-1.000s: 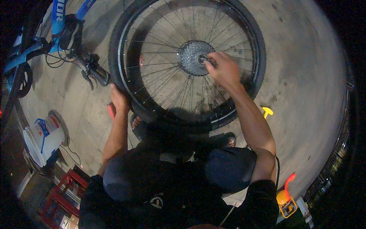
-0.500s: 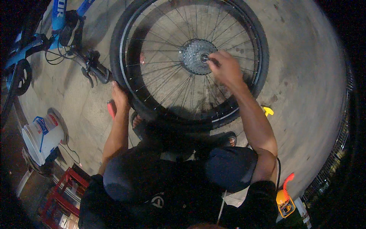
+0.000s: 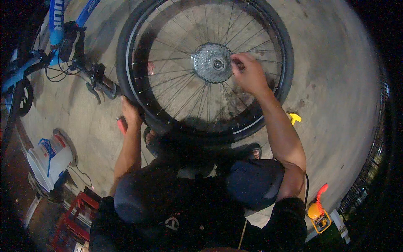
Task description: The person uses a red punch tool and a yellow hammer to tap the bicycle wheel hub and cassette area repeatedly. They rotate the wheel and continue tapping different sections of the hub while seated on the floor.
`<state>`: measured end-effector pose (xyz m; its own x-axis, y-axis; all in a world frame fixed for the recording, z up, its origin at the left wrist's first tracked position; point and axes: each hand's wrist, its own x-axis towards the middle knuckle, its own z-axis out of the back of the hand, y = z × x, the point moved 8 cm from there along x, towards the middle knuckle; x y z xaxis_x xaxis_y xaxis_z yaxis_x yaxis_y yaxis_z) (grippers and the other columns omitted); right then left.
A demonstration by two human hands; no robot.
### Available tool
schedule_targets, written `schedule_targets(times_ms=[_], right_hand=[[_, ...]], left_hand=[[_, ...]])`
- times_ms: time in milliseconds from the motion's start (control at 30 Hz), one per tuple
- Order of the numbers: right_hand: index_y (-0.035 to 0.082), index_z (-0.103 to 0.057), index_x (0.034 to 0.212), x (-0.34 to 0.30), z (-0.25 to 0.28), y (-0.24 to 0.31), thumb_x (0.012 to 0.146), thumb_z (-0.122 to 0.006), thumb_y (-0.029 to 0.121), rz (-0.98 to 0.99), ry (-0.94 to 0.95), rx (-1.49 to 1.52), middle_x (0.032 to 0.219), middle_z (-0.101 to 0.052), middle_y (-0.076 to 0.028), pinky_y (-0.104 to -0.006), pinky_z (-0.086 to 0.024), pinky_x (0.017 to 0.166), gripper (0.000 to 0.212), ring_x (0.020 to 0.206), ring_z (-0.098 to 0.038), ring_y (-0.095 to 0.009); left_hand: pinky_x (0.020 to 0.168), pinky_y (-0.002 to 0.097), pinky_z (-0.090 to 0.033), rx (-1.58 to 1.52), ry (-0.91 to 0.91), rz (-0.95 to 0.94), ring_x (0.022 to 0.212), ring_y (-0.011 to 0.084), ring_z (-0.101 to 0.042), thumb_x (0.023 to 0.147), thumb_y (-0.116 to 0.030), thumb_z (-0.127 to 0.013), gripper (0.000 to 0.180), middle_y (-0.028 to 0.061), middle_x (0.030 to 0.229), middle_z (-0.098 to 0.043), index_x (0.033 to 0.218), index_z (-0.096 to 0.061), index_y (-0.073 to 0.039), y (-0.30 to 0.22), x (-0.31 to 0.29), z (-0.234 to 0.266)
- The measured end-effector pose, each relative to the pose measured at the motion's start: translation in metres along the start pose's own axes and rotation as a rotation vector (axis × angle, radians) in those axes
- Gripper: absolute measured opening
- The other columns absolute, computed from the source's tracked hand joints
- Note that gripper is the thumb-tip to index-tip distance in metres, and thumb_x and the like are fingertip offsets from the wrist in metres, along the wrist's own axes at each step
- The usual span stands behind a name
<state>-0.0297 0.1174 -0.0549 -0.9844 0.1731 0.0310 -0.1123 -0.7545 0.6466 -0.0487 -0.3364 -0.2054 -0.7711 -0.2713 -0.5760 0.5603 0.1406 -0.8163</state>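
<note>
A bicycle wheel (image 3: 126, 69) with a black tyre stands in front of me, its silver cassette (image 3: 205, 63) facing up toward me. My left hand (image 3: 132, 112) grips the tyre at its lower left, with some fingers hidden behind it. Just right of the cassette, my right hand (image 3: 249, 74) is curled, thumb and fingers drawn together. Something dark shows between those fingertips, too small to name. The axle end (image 3: 218, 64) in the middle of the cassette is uncovered.
A blue bicycle frame (image 3: 56, 21) with handlebars lies at the upper left. Beside my left wrist is a red handle (image 3: 121, 125). A white bucket (image 3: 50, 159) and red rack (image 3: 75, 220) are at left; a yellow tool (image 3: 295, 118) and an orange-yellow device (image 3: 319, 216) at right.
My right hand has drawn back from the axle end to the right edge of the cassette, uncovering the axle. The wheel sits slightly farther left in view. My left hand stays on the tyre.
</note>
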Motion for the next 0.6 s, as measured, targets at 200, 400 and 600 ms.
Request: schedule_targets(times_ms=[200, 400, 600], right_hand=[[0.011, -0.062, 0.118, -0.014, 0.078, -0.066, 0.082, -0.07, 0.022, -0.036, -0.53, -0.343, 0.112, -0.063, -0.012, -0.0428, -0.041, 0.099, 0.039, 0.11, -0.056, -0.033], [0.011, -0.058, 0.125, -0.056, 0.113, -0.141, 0.08, -0.073, 0.025, -0.371, -0.713, -0.487, 0.12, -0.059, -0.016, -0.0489, -0.036, 0.102, 0.05, 0.116, -0.05, -0.037], [0.01, -0.062, 0.12, -0.045, 0.094, -0.112, 0.082, -0.07, 0.017, -0.063, -0.639, -0.346, 0.113, -0.061, -0.016, -0.0442, -0.041, 0.099, 0.039, 0.113, -0.054, -0.035]], left_hand=[[0.092, 0.0385, -0.047, 0.074, -0.013, -0.086, 0.102, 0.0277, -0.059, 0.104, -0.053, -0.03, 0.067, 0.016, 0.118, -0.06, 0.128, -0.052, 0.005, 0.012, 0.014, 0.01], [0.09, 0.0378, -0.049, 0.029, -0.012, -0.049, 0.1, 0.0273, -0.06, 0.103, -0.054, -0.03, 0.067, 0.015, 0.116, -0.061, 0.128, -0.052, 0.004, 0.021, 0.015, 0.005], [0.088, 0.0374, -0.049, -0.008, -0.094, 0.037, 0.097, 0.0275, -0.061, 0.103, -0.055, -0.031, 0.067, 0.0148, 0.115, -0.061, 0.128, -0.052, 0.003, 0.02, 0.006, 0.001]])
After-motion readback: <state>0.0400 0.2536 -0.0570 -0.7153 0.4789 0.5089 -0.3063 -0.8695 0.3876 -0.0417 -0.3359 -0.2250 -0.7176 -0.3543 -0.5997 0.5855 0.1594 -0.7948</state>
